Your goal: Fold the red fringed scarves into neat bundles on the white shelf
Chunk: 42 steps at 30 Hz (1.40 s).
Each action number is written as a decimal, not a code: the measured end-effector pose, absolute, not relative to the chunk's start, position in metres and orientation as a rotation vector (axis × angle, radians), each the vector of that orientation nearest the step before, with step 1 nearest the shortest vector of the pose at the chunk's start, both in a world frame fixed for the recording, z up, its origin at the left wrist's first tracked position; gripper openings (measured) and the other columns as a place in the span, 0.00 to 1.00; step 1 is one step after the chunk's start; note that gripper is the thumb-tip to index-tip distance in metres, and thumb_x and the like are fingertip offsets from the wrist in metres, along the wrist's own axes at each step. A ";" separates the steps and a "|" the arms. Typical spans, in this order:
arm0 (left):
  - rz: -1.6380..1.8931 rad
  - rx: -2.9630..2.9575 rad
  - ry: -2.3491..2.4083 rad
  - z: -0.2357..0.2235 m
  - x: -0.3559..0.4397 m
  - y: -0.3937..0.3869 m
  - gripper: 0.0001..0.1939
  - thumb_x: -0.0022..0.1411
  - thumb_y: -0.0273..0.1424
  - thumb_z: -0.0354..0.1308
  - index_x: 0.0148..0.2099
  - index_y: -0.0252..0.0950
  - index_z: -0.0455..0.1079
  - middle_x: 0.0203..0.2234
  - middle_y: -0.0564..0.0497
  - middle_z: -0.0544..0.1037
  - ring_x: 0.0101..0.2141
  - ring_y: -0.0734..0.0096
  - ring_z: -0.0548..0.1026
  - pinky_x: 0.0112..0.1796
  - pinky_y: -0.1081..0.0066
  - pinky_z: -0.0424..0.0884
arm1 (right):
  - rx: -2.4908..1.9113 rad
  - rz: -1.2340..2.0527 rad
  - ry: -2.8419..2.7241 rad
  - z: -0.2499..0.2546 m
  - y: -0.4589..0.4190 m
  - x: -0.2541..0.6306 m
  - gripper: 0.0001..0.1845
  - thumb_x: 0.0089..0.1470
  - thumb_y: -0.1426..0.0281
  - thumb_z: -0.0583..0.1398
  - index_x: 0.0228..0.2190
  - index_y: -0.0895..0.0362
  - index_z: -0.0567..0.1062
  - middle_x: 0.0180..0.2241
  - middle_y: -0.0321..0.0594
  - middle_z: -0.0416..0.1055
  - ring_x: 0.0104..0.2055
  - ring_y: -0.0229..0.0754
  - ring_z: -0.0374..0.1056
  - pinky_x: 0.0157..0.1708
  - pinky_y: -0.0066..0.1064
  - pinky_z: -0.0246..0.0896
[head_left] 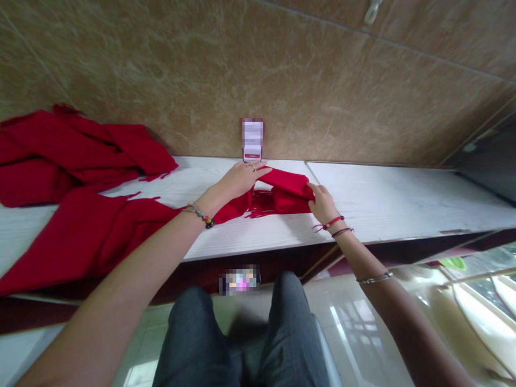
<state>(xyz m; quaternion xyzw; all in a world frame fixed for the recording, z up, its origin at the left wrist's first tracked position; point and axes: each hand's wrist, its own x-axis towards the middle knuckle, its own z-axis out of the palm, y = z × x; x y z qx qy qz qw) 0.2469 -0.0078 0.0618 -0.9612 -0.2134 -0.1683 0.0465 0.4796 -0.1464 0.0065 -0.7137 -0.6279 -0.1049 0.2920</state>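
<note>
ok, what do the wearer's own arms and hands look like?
Both bare, no sleeves or gloves in view. Left hand: a ring, plus a multicoloured beaded bracelet at the wrist. Right hand: red cord and darker cord at the wrist, silvery bangle higher up.

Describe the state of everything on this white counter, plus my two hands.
Left hand: on the folded cloth's left end, grip unclear.
Right hand: holding its right end.
Folded red cloth: folded into a strip, fringe beneath.
Back-left red cloth: heaped, rumpled.
Front-left red cloth: loose, creased.
Phone: propped upright, screen lit.
</note>
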 end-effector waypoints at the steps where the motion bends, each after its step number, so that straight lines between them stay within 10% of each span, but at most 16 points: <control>1: -0.438 -2.938 -0.649 0.056 0.243 -0.007 0.26 0.62 0.18 0.42 0.60 0.38 0.62 0.61 0.46 0.60 0.60 0.63 0.58 0.57 0.59 0.57 | -1.921 -0.285 -1.733 0.008 -0.147 0.478 0.31 0.41 0.82 0.51 0.51 0.63 0.67 0.42 0.52 0.70 0.44 0.48 0.67 0.46 0.41 0.64; 29: -0.076 -3.073 -0.358 0.055 0.251 -0.087 0.23 0.63 0.23 0.42 0.56 0.41 0.67 0.57 0.54 0.66 0.58 0.71 0.61 0.51 0.71 0.63 | -1.934 -0.167 -2.057 0.017 -0.155 0.498 0.40 0.42 0.86 0.48 0.59 0.62 0.59 0.53 0.50 0.66 0.52 0.46 0.66 0.50 0.36 0.64; 35: -0.131 -2.911 -0.480 0.043 0.250 -0.095 0.28 0.63 0.36 0.51 0.64 0.37 0.54 0.61 0.40 0.59 0.57 0.54 0.62 0.51 0.59 0.63 | -1.896 -0.134 -1.966 0.014 -0.162 0.502 0.38 0.41 0.84 0.49 0.57 0.61 0.63 0.49 0.47 0.71 0.49 0.47 0.68 0.50 0.39 0.64; 42: -0.098 -2.808 -0.667 0.057 0.252 -0.097 0.27 0.61 0.15 0.41 0.62 0.32 0.57 0.60 0.37 0.60 0.59 0.58 0.60 0.53 0.62 0.63 | -1.930 -0.312 -1.760 0.018 -0.166 0.494 0.29 0.40 0.82 0.51 0.46 0.63 0.73 0.42 0.48 0.75 0.44 0.49 0.70 0.48 0.41 0.65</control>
